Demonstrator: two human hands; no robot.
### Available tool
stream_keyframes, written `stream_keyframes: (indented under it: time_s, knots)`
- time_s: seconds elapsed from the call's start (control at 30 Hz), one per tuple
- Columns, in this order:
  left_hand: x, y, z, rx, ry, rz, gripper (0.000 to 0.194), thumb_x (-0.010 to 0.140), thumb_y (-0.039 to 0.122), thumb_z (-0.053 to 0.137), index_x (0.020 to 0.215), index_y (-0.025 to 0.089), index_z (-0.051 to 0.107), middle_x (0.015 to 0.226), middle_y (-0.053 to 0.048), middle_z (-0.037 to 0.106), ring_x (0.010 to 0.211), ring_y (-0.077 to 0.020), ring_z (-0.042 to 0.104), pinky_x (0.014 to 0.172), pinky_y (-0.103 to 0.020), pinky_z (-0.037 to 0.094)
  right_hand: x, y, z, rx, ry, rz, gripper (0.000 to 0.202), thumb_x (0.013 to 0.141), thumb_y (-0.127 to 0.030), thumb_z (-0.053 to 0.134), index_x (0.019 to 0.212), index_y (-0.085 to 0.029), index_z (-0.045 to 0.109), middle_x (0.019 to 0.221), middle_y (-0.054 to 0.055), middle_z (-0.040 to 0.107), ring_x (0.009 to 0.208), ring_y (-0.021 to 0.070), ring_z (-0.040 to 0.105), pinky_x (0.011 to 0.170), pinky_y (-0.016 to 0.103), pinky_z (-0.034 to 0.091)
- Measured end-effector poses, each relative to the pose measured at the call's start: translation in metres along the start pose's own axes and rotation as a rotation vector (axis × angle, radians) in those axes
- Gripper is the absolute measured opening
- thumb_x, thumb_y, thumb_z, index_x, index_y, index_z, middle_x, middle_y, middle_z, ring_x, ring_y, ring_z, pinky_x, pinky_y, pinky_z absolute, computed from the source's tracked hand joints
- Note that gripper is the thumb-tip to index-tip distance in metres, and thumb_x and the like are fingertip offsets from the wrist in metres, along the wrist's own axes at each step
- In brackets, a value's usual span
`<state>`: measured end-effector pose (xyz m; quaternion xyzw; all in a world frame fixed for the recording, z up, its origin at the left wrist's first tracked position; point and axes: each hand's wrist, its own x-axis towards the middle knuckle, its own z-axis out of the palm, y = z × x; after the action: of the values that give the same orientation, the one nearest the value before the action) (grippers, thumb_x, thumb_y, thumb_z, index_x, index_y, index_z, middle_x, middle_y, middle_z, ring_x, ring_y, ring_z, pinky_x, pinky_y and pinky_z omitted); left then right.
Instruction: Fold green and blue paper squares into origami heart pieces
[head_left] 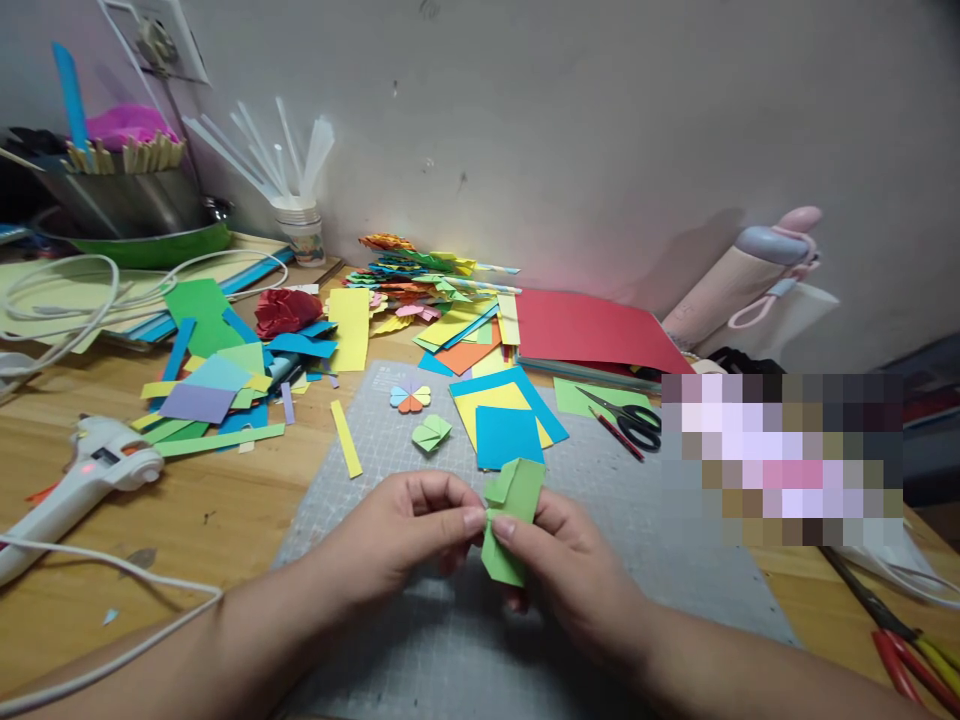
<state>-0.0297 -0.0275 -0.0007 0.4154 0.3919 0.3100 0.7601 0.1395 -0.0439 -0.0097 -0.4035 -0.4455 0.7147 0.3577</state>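
A folded piece of light green paper [523, 500] is held upright above the grey cutting mat [360, 630]. My right hand [577, 560] grips it from the right, thumb on its front and fingers behind. From the left, my left hand [427, 525] pinches the paper's left edge between thumb and fingers. Just beyond the hands lie a green folded paper heart shape [432, 434] and a small multicoloured paper flower [410, 398]. Blue square paper [508, 437] sits on yellow and blue sheets behind the green piece.
A white glue gun [97, 480] with a cord lies at left, near heaped paper scraps [199, 390]. Black scissors [634, 420] and a pencil [619, 435] lie right of the sheets. Red-handled pliers [900, 660] sit at far right. A cup of white sticks [300, 230] stands by the wall.
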Motion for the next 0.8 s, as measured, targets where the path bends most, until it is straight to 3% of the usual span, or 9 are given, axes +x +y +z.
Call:
stream_keyframes:
  time_s: [0.1, 0.37, 0.57, 0.8]
  knots:
    - [-0.0007, -0.0017, 0.0002, -0.046, -0.025, 0.035, 0.025, 0.077, 0.038, 0.064, 0.071, 0.015, 0.056, 0.061, 0.004, 0.051, 0.053, -0.0084, 0.043, 0.053, -0.022, 0.032, 0.0004, 0.0005, -0.0014, 0.046, -0.002, -0.013, 0.028, 0.08, -0.043, 0.061, 0.079, -0.016, 0.057, 0.06, -0.002, 0.056, 0.046, 0.0074, 0.046, 0.041, 0.018, 0.039]
    - [-0.0052, 0.005, 0.0057, 0.216, -0.037, 0.104, 0.02, 0.081, 0.031, 0.056, 0.068, 0.017, 0.05, 0.06, 0.006, 0.047, 0.058, -0.0099, 0.041, 0.057, -0.022, 0.03, -0.0018, -0.005, 0.0018, 0.013, -0.052, 0.008, 0.026, 0.08, -0.043, 0.061, 0.079, -0.017, 0.056, 0.058, -0.005, 0.048, 0.048, 0.0077, 0.043, 0.042, 0.018, 0.039]
    - [-0.0058, 0.0044, 0.0064, 0.148, -0.081, 0.124, 0.019, 0.081, 0.028, 0.057, 0.067, 0.017, 0.051, 0.061, 0.006, 0.051, 0.059, -0.0092, 0.045, 0.061, -0.022, 0.035, -0.0031, -0.0064, 0.0019, 0.015, -0.054, 0.042, 0.03, 0.078, -0.046, 0.063, 0.08, -0.016, 0.056, 0.057, -0.005, 0.048, 0.045, 0.007, 0.042, 0.041, 0.018, 0.039]
    - [-0.0066, 0.0003, 0.0036, 0.051, -0.146, 0.07, 0.02, 0.084, 0.032, 0.057, 0.073, 0.016, 0.053, 0.072, -0.002, 0.063, 0.072, -0.0163, 0.059, 0.069, -0.028, 0.041, -0.0031, -0.0066, 0.0015, 0.02, -0.062, 0.055, 0.031, 0.077, -0.046, 0.063, 0.079, -0.016, 0.055, 0.055, -0.005, 0.048, 0.043, 0.0065, 0.042, 0.04, 0.017, 0.038]
